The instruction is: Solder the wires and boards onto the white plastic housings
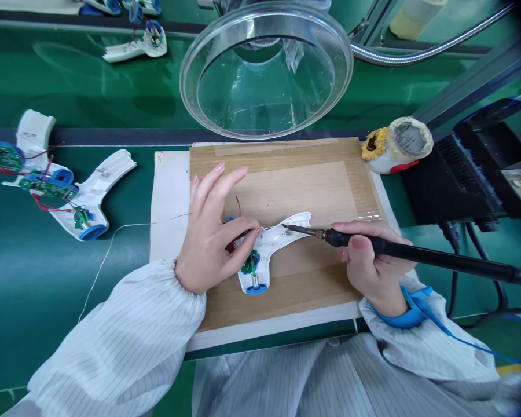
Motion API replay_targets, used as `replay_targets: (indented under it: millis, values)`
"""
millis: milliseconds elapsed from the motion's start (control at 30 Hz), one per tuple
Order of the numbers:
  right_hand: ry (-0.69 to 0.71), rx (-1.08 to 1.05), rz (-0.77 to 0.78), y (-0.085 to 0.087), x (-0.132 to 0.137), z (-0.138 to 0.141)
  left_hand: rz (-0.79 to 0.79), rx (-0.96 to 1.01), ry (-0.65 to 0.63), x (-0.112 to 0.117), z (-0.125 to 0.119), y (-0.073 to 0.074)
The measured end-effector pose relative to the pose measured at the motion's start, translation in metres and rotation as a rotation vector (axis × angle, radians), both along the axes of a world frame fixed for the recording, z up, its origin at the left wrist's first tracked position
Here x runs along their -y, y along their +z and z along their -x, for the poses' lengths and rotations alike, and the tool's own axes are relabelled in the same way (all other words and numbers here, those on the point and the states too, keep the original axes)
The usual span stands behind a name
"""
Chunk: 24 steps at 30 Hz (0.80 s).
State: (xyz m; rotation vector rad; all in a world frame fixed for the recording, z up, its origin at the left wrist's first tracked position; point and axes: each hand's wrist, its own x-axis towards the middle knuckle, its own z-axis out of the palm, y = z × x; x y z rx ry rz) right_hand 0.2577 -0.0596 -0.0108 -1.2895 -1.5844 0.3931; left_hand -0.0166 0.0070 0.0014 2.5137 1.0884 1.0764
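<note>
My right hand [369, 255] is closed around the black handle of a soldering iron [399, 250]. The iron's tip points left, at the inside of a white plastic housing [282, 240]; whether it touches is too small to tell. My left hand [217, 231] pinches a thin solder wire [131, 225] between thumb and index finger, other fingers raised. The wire's end reaches toward the iron's tip. Inside the housing sit a green circuit board [250, 262] and a blue round part [257, 289]. My left hand hides part of the housing.
The housing lies on a brown cardboard sheet [304, 284]. Similar housings with boards and red wires [87, 200] lie at left. A clear round fume hood [267, 130] hangs at the back. A small pot with yellow sponge [410, 139] and black equipment [443, 179] stand at right.
</note>
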Motion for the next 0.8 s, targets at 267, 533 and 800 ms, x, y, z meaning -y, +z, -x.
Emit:
replay_targets:
  millis: [267,533,800]
  values:
    - [0.019,0.031,0.019,0.002,0.000,-0.001,-0.003,-0.052,-0.018,0.001,-0.002,0.002]
    - [0.093,0.035,-0.048,0.010,0.001,-0.005,0.065,0.221,0.400,-0.011,0.029,0.025]
    - [0.176,0.166,0.075,0.001,-0.018,0.011,0.670,0.360,-0.043,0.002,0.006,0.037]
